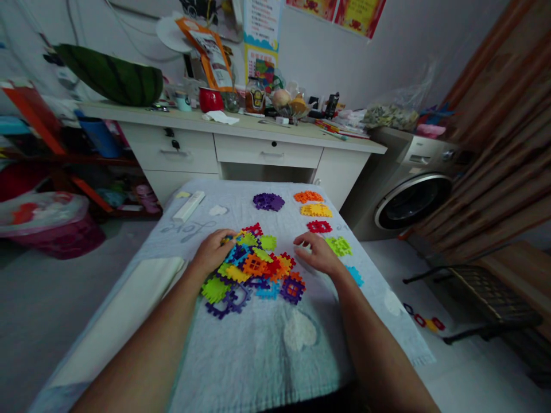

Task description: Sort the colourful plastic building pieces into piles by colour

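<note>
Bench point(206, 367): covered with a pale blue cloth point(249, 350), soft and napped, with white heart shapes and lettering.

Heap point(253, 267): flat, plastic-looking tiles, squarish, toothed at the edges; some solid, some pierced like window frames. Green, yellow, orange, red, blue and purple, overlapping at odd angles. Located mid-bench, between the hands.

Sorted groups, same toothed make, by colour: purple stack point(269, 201), far, beyond the heap; along the right side, from far to near, orange stack point(308, 197), yellow stack point(316, 210), red group point(319, 226), green group point(339, 246) and blue group point(355, 275), the last just beside the right forearm.

White bar point(189, 206): smooth, oblong, far left on the cloth.

Left hand point(210, 252): palm down, forearm reaching in from near left; fingers bent over the heap's left edge. Whether they grip a tile cannot be told.

Right hand point(319, 252): low over the cloth, right of the heap and apart from it, near side of the red group; fingers loosely curved, parted from the thumb, no tile visible between them.
</note>
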A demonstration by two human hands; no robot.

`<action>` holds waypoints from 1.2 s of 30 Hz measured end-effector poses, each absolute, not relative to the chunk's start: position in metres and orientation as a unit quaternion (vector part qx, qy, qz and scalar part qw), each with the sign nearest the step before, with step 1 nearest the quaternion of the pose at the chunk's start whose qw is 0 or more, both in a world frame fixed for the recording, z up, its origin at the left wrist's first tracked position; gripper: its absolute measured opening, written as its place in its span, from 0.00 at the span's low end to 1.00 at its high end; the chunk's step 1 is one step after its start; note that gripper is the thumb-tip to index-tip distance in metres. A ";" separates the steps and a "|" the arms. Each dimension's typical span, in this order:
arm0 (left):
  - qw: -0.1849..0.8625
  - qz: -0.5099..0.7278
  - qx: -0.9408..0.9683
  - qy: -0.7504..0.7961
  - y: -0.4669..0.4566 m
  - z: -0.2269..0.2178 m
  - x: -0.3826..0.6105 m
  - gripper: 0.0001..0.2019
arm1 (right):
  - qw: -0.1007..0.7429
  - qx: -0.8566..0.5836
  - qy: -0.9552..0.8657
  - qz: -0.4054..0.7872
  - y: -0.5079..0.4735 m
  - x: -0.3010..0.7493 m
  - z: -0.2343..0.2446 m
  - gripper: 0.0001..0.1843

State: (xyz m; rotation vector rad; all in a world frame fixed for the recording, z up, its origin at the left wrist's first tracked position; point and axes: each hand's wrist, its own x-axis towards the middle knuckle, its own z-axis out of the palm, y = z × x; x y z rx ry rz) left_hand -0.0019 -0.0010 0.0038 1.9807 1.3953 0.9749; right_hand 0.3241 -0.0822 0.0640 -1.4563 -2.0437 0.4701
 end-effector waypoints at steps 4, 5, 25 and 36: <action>0.267 0.357 0.730 0.518 -0.001 0.004 -0.002 0.18 | 0.233 -0.482 -0.816 0.220 -0.089 0.298 0.062 0.19; 0.268 0.354 0.731 0.517 -0.001 0.004 -0.002 0.18 | 0.228 -0.477 -0.821 0.216 -0.090 0.295 0.061 0.22; 0.242 0.349 0.753 0.503 0.002 -0.001 -0.005 0.17 | 0.390 -0.487 -0.691 0.365 -0.092 0.273 0.049 0.16; 0.241 0.360 0.751 0.498 0.000 0.001 -0.004 0.17 | 0.479 -0.500 -0.695 0.195 -0.092 0.271 0.057 0.09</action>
